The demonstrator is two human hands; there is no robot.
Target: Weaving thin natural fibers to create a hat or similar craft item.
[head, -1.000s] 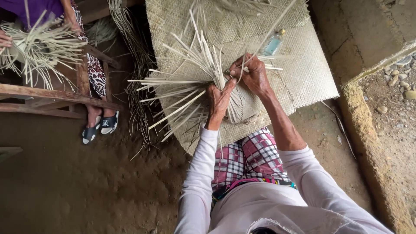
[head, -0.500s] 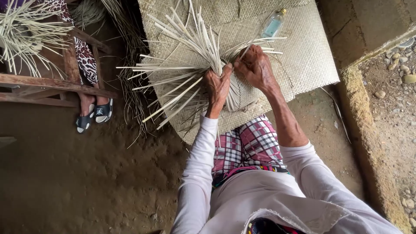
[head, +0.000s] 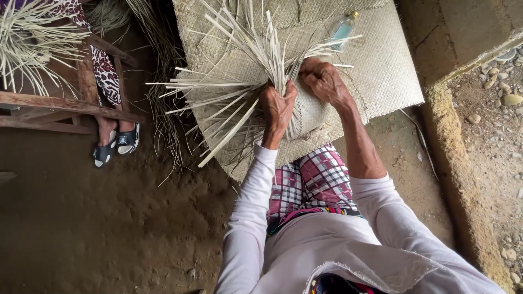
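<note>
A small woven piece (head: 305,117) of pale dried leaf strips sits over my lap, with many loose strips (head: 239,81) fanning up and to the left. My left hand (head: 277,106) grips the bundle of strips where it meets the woven part. At the piece's top right edge my right hand (head: 322,81) pinches strips. Both hands are closed on the strips. Under them lies a large woven mat (head: 381,71) spread on the dirt floor.
A clear bottle (head: 344,30) lies on the mat beyond my right hand. At left another person's feet in black sandals (head: 115,146) rest by a wooden bench (head: 60,106), with more strips (head: 32,38) above. A concrete ledge (head: 452,130) and gravel (head: 501,98) run along the right.
Both hands have drawn closer together on the woven piece and gathered the loose strips, which now stand more upright. The view has shifted slightly forward.
</note>
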